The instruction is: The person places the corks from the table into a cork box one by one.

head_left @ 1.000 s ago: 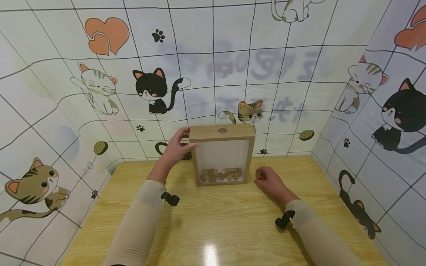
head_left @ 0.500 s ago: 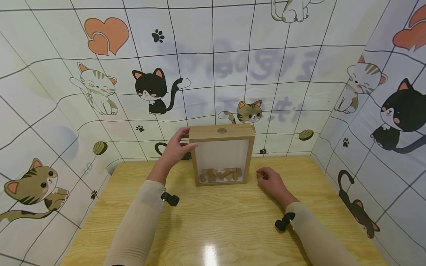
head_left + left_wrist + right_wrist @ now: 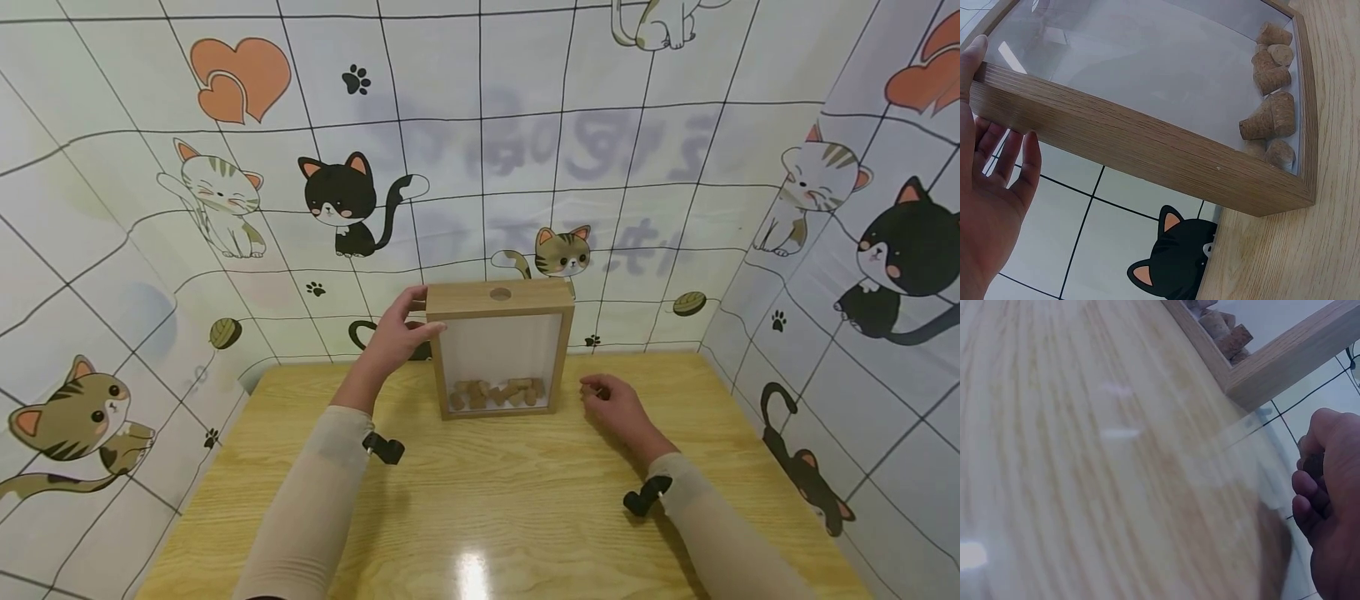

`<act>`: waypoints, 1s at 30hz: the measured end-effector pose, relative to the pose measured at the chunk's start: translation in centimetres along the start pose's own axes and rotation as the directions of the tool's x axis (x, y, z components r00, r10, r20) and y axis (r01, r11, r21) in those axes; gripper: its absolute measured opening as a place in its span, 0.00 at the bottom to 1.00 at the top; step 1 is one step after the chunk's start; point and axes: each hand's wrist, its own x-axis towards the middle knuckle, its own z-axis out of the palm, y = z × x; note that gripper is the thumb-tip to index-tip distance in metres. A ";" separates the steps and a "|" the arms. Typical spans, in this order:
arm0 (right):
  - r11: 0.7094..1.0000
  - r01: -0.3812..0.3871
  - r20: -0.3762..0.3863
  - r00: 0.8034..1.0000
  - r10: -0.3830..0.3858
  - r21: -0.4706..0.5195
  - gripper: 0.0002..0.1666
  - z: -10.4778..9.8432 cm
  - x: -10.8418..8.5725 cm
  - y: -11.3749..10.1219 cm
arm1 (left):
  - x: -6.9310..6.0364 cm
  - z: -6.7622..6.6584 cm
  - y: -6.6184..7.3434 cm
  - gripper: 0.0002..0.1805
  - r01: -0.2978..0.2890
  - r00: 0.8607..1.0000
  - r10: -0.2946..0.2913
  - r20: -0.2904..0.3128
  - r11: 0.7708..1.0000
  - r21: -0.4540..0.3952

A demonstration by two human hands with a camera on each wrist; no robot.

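A shallow wooden-framed box [image 3: 465,298] with a clear front and a round hole [image 3: 500,294] in its top stands upright on the table. Several cork stoppers [image 3: 480,394] lie along its bottom; the left wrist view shows tapered cork stoppers [image 3: 1275,115] close up. My left hand [image 3: 393,335] grips the box's upper left side, thumb [image 3: 974,53] on the front edge and fingers behind. To the right of the box, low over the table, my right hand [image 3: 617,410] pinches a small dark-looking cork stopper [image 3: 1314,465], mostly hidden by the curled fingers.
The light wood-grain table [image 3: 450,492] runs back to a white grid-patterned sheet [image 3: 450,200] printed with cartoon cats, which also covers both sides. The box stands close to this back sheet. A black wrist camera [image 3: 647,497] sits on each sleeve.
My right hand has shifted slightly to the right, away from the box, and its fingers have turned a little. The left hand and the box have stayed in place.
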 end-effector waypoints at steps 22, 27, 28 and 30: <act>0.985 0.157 0.004 0.988 -0.157 -0.069 0.19 -5.0 1.8 -5.5 | 0.1 -0.2 0.1 0.41 0.019 1.000 -0.019 0.005 1.000 0.000; 0.977 0.193 -0.027 0.980 -0.196 -0.084 0.18 -6.5 2.3 -7.8 | 0.1 -0.1 0.1 0.42 0.032 0.999 -0.032 0.011 0.999 -0.013; 0.975 0.204 -0.037 0.978 -0.208 -0.087 0.18 -6.9 2.4 -8.2 | 0.0 -0.1 0.1 0.42 0.033 0.999 -0.033 0.012 0.999 -0.012; 0.969 0.233 -0.058 0.970 -0.238 -0.083 0.18 -7.5 2.7 -9.1 | 0.0 -0.1 0.2 0.42 0.032 0.999 -0.032 0.009 0.999 -0.003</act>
